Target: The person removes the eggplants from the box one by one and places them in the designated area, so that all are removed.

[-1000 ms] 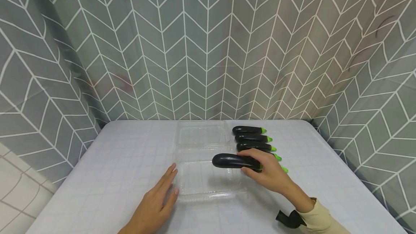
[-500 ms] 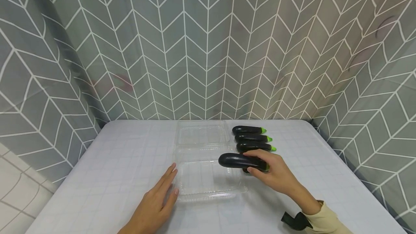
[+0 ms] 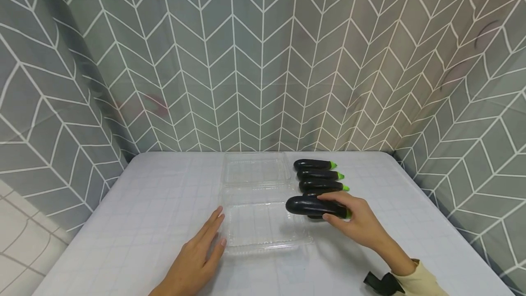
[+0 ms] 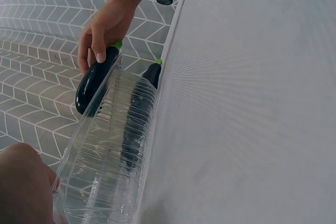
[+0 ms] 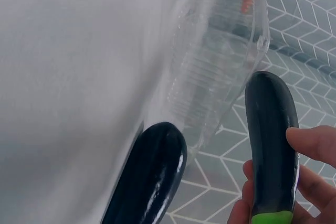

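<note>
My right hand [image 3: 361, 223] holds a dark eggplant [image 3: 304, 205] above the table, pinched near its green stem end between thumb and fingers. The eggplant's rounded end points left, overlapping the right edge of a clear plastic clamshell box [image 3: 267, 245] in the head view. My left hand [image 3: 195, 255] lies at the box's left side with fingers straight and fingertips right at its wall. Several more eggplants [image 3: 318, 185] lie in a row right of the box; the held one and my hand partly hide the nearest ones. One table eggplant [image 5: 152, 177] shows below the held one in the right wrist view.
The clamshell's lid [image 3: 256, 171] lies folded back behind its base, beside the far eggplants. A white cloth covers the table [image 3: 144, 204]. Grey curtains with white chevron lines [image 3: 246, 58] hang at the back and sides.
My right hand has moved right with the eggplant, from over the box's right part to above the near end of the row. My left hand and the box have stayed put.
</note>
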Motion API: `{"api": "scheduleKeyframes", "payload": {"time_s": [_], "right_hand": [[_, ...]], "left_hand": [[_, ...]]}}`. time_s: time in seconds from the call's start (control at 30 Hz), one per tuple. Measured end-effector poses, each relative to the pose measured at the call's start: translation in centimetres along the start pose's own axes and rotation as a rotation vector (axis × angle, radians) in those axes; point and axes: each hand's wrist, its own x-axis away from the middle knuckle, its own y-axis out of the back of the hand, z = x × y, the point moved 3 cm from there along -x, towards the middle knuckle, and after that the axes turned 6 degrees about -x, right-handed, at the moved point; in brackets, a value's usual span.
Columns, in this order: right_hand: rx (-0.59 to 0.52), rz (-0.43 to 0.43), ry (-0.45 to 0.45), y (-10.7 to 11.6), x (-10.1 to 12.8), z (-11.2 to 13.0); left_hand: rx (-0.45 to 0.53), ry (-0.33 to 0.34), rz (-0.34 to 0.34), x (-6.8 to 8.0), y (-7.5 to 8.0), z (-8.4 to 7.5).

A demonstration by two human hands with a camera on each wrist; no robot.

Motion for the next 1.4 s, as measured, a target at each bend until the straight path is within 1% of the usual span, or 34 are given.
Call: {"api": "scheduleKeyframes", "payload": {"time_s": [0.2, 0.5, 0.6, 0.8, 1.0, 1.23, 1.4], "right_hand": [[-0.010, -0.016, -0.015, 0.8, 0.4, -0.2], [-0.009, -0.025, -0.052, 1.8, 1.3, -0.9], [-0.011, -0.020, -0.056, 2.1, 1.5, -1.3], [-0.047, -0.008, -0.075, 2.4, 2.0, -1.9], [-0.076, 0.013, -0.052, 2.7, 2.5, -2.2], [-0.075, 0.031, -0.019, 3.0, 2.8, -2.7], [-0.083, 0.051, -0.020, 3.0, 3.0, -3.1]], "left_hand": [[-0.011, 0.008, 0.006, -0.1, 0.0, 0.0], [0.002, 0.021, 0.023, -0.1, 0.0, 0.0], [0.007, 0.016, 0.021, -0.1, 0.0, 0.0], [0.032, -0.002, 0.008, 0.0, 0.0, 0.0], [0.026, -0.002, 0.004, 0.0, 0.1, -0.1], [0.020, 0.002, 0.007, -0.1, 0.1, -0.2], [0.020, 0.003, 0.006, 0.0, 0.1, -0.1]]}}
